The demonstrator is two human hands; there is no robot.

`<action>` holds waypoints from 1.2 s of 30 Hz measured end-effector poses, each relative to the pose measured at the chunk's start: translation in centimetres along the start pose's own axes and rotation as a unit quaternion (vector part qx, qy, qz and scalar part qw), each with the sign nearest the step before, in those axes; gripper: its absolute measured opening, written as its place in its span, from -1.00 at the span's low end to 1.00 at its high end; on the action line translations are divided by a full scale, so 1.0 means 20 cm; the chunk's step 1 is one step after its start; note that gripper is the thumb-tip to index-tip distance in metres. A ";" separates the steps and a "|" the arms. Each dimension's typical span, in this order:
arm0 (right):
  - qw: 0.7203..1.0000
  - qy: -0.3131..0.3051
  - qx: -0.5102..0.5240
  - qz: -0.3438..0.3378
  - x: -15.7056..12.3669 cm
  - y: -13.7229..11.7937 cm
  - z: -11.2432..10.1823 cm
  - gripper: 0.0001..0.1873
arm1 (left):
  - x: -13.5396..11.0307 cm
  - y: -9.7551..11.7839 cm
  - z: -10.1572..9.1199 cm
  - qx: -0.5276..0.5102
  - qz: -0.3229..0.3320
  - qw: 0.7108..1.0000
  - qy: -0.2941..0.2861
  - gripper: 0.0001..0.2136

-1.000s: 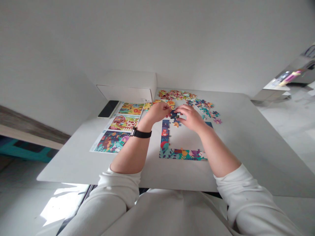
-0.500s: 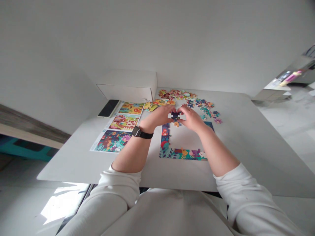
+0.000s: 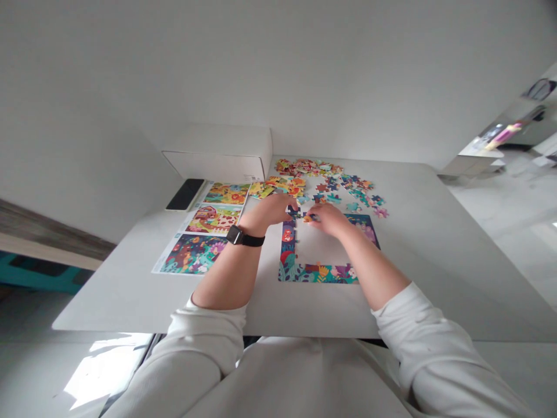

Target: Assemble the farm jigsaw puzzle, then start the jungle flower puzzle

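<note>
My left hand (image 3: 277, 210), with a black watch on its wrist, has its fingers closed at a dark blue puzzle piece (image 3: 295, 213) at the upper left corner of a partly joined puzzle frame (image 3: 288, 255). Just right of it, my right hand (image 3: 328, 219) pinches a puzzle piece with orange on it (image 3: 308, 219) at the frame's top side. The frame shows dark blue, teal and floral edges around a bare middle. My right hand and forearm cover parts of its top and right sides.
Loose puzzle pieces (image 3: 363, 191) lie beyond my hands, with a reddish-yellow heap (image 3: 307, 168) farther back. On the left are a picture sheet (image 3: 198, 226), a phone (image 3: 185, 194) and a white box (image 3: 213, 164) against the wall.
My hands have come down and slightly apart. The dark blue piece, held up between both hands before, is now low at the frame's upper left corner; my right hand is on the orange one.
</note>
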State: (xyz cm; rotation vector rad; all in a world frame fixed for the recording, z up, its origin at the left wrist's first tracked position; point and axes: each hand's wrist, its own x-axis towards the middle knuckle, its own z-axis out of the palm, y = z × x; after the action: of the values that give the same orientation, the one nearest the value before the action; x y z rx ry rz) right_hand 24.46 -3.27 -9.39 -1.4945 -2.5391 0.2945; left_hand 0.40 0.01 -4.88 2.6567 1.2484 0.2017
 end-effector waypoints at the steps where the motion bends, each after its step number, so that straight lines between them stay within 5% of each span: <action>1: 1.000 -0.002 -0.004 0.004 0.00 0.00 -0.01 -0.74 | 0.01 0.00 0.01 0.002 0.001 1.000 -0.003 -0.66; 12: 0.997 -0.021 -0.035 0.065 -0.03 0.02 -0.08 -0.66 | 0.05 0.03 0.12 0.020 0.011 1.000 -0.015 -0.68; 36: 0.997 -0.029 -0.029 0.068 -0.04 0.02 -0.10 -0.67 | 0.07 0.04 0.17 -0.004 0.044 0.999 -0.011 -0.70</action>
State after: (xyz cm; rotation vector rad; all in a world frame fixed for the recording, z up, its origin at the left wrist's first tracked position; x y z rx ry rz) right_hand 25.74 -3.62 -7.57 -1.7073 -2.5148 0.2896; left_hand 2.59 0.09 -7.88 2.7011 1.1224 0.1906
